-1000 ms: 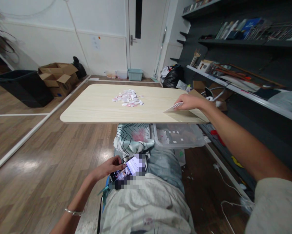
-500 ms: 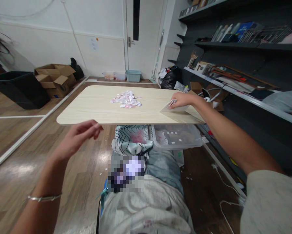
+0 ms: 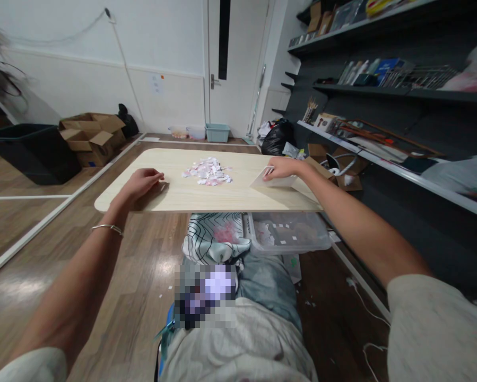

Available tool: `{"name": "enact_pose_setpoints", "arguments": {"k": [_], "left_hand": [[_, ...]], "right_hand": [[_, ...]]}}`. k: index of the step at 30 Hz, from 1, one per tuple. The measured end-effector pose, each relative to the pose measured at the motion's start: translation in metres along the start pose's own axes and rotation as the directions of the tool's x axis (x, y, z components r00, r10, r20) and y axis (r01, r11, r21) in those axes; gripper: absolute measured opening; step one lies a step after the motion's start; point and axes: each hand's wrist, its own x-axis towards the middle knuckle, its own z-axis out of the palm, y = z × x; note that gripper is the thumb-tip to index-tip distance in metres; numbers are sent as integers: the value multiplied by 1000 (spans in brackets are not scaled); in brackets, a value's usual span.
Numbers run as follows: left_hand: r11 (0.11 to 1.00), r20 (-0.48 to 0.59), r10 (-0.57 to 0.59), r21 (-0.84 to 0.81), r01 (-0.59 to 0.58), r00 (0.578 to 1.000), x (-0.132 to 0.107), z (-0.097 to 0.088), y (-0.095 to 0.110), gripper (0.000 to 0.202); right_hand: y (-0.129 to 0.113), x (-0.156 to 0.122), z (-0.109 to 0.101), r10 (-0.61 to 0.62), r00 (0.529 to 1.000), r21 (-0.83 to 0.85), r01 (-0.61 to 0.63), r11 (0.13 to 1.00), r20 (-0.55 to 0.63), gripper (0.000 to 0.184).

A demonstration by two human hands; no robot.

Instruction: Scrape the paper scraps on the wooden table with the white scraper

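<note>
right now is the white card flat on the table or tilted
Tilted: the white card slants in the right hand, upper edge off the table.

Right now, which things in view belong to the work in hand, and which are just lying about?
Likely in use:
white card, in the right hand
paper scraps
table under the scraps

Apparently just lying about:
black bin
cardboard boxes
blue tub

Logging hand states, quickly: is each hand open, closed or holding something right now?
Left hand: fingers loosely curled, no object visible; whether fully closed cannot be told.
Right hand: closed, holding a thin white card.
</note>
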Motion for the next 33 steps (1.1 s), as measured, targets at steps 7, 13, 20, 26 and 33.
{"name": "enact_pose_setpoints", "arguments": {"k": [7, 13, 20, 26, 33], "left_hand": [[919, -93, 71, 394, -29, 993, -5, 10, 2, 37], [831, -126, 84, 556, 0, 988, -13, 16, 3, 51], [794, -28, 62, 607, -32, 998, -14, 24, 5, 65], [797, -16, 62, 603, -39, 998, -11, 23, 4, 64], [798, -15, 60, 601, -39, 998, -8, 24, 0, 63]], "right_hand": [[-24, 25, -1, -45, 999, 26, 45, 999, -15, 46], [-48, 40, -2, -64, 997, 27, 65, 998, -40, 34], [-67, 43, -3, -84, 996, -83, 85, 993, 10, 30], [-56, 21, 0, -140, 985, -114, 151, 982, 96, 26], [-13, -22, 7, -204, 965, 4, 206, 978, 163, 31]]}}
